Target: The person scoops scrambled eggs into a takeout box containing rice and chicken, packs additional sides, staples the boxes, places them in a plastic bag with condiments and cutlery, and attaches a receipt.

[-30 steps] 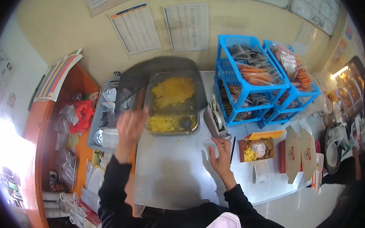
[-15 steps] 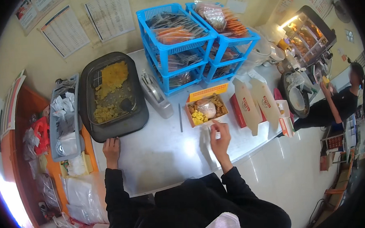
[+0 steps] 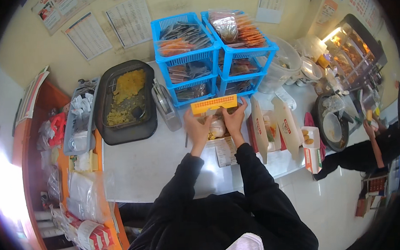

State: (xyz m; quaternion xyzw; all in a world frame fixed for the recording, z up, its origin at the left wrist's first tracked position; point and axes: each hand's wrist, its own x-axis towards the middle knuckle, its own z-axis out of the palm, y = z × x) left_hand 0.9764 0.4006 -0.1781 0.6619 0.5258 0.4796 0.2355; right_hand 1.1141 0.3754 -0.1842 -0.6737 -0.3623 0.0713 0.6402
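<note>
Centrally, small orange-lidded food box (image 3: 214,119) sitting open on the white counter (image 3: 143,164), left hand (image 3: 195,127) and right hand (image 3: 234,118) gripping its sides, fingers curled, blue baskets (image 3: 214,52) standing just behind, dark fryer tray (image 3: 125,101) lying left.

Orange-lidded food box (image 3: 214,117): contents mostly hidden between left hand (image 3: 195,127) and right hand (image 3: 234,118). Beyond it, packets in blue baskets (image 3: 214,52) too small to identify. Wall sheets illegible.
</note>
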